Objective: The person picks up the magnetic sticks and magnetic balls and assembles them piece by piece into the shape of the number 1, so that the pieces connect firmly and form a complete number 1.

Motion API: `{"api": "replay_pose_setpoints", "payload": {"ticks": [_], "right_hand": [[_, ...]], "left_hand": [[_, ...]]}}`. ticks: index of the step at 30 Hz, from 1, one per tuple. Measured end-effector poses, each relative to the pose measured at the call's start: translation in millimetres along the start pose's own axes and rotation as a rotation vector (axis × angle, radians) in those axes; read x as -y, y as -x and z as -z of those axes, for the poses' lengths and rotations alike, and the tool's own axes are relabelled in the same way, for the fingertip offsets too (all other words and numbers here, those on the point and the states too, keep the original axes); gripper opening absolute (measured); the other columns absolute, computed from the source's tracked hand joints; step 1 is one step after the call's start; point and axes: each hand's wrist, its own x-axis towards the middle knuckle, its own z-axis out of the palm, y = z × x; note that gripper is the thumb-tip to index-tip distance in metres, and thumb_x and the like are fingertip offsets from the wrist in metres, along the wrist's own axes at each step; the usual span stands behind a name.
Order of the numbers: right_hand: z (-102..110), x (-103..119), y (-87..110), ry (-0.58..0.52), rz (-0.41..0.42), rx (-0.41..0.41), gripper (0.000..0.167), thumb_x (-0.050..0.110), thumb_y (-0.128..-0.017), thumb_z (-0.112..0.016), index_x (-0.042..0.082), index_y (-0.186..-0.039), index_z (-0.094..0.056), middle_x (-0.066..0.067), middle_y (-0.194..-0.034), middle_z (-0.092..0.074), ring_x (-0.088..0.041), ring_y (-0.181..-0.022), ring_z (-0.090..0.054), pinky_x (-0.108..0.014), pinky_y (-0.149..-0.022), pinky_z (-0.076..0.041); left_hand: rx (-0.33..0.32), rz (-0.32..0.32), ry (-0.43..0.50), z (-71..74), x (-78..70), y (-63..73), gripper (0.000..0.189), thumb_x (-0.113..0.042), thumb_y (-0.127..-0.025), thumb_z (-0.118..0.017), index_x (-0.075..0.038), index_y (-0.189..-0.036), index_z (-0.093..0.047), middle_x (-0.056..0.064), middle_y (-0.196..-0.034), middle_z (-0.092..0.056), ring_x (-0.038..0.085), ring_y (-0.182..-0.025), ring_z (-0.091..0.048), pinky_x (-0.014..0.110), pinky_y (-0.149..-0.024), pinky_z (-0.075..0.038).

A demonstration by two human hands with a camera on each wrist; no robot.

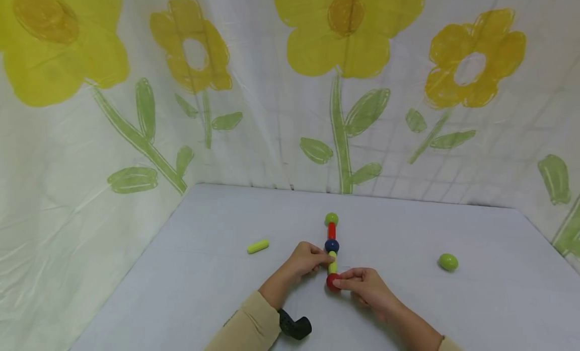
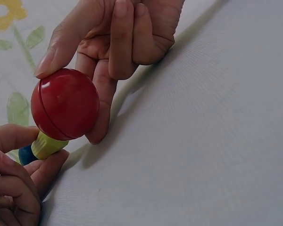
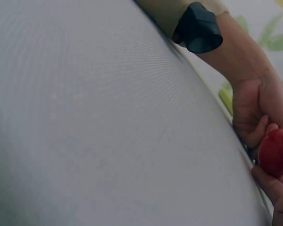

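A chain of toy pieces runs toward me down the middle of the table: a green ball (image 1: 332, 218), a red rod (image 1: 332, 231), a blue ball (image 1: 332, 246), a yellow-green rod (image 1: 333, 267) and a red ball (image 1: 332, 282). My left hand (image 1: 306, 260) pinches the yellow-green rod between thumb and finger, just below the blue ball. With thumb and fingers, my right hand (image 1: 368, 287) grips the red ball at the near end. In the left wrist view the red ball (image 2: 66, 104) sits against the end of the yellow-green rod (image 2: 48, 146).
A loose yellow-green rod (image 1: 258, 247) lies to the left of the chain. Off to the right rests a green ball (image 1: 448, 262). A black wrist mount (image 1: 296, 327) sticks out by the left sleeve. Behind the white table (image 1: 217, 215) hangs a flower-painted curtain (image 1: 263, 139).
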Motion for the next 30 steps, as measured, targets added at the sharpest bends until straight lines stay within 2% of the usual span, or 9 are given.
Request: {"api": "replay_pose_setpoints", "payload": {"ticks": [7,17,21,25,30], "right_hand": [[-3,1,0.5,-0.007,0.013,-0.029,0.048,0.035,-0.075,-0.076,-0.002,-0.104,-0.063,0.0,-0.075,-0.066,-0.01,-0.043,-0.029,-0.021,-0.043,-0.026],[-4,1,-0.1,-0.039,0.029,-0.03,0.048,0.033,-0.074,-0.077,-0.002,-0.103,-0.063,-0.001,-0.079,-0.069,-0.009,-0.043,-0.029,-0.02,-0.043,-0.026],[-7,2,0.9,-0.019,0.04,-0.05,0.048,0.034,-0.073,-0.078,-0.001,-0.102,-0.062,-0.001,-0.079,-0.068,-0.009,-0.043,-0.028,-0.02,-0.042,-0.025],[-12,2,2.8,0.046,0.043,-0.109,0.045,0.034,-0.072,-0.079,0.003,-0.1,-0.063,0.0,-0.08,-0.065,-0.011,-0.044,-0.029,-0.021,-0.042,-0.026],[-18,2,5.9,0.136,0.057,-0.186,0.04,0.034,-0.071,-0.08,0.007,-0.097,-0.065,0.001,-0.064,-0.049,-0.012,-0.043,-0.031,-0.022,-0.042,-0.028]], "left_hand": [[-0.005,0.005,-0.007,0.3,0.5,0.9,0.021,-0.024,-0.078,-0.074,-0.004,-0.08,-0.071,-0.005,-0.057,-0.05,0.008,-0.048,-0.039,0.018,-0.044,-0.03],[0.008,0.005,0.013,1.4,-1.3,2.3,0.021,-0.024,-0.078,-0.074,-0.003,-0.08,-0.071,-0.006,-0.053,-0.046,0.008,-0.047,-0.038,0.018,-0.043,-0.029],[0.009,0.01,0.012,1.6,-0.6,2.2,0.021,-0.024,-0.078,-0.074,-0.003,-0.08,-0.071,-0.006,-0.053,-0.046,0.008,-0.048,-0.039,0.018,-0.043,-0.029],[0.006,0.007,0.006,1.9,1.4,2.1,0.021,-0.024,-0.078,-0.074,-0.004,-0.079,-0.071,-0.006,-0.052,-0.045,0.007,-0.047,-0.038,0.018,-0.043,-0.028],[-0.002,-0.012,-0.01,2.0,3.5,2.8,0.021,-0.024,-0.078,-0.074,-0.004,-0.078,-0.071,-0.006,-0.052,-0.045,0.008,-0.047,-0.038,0.018,-0.043,-0.028]]}}
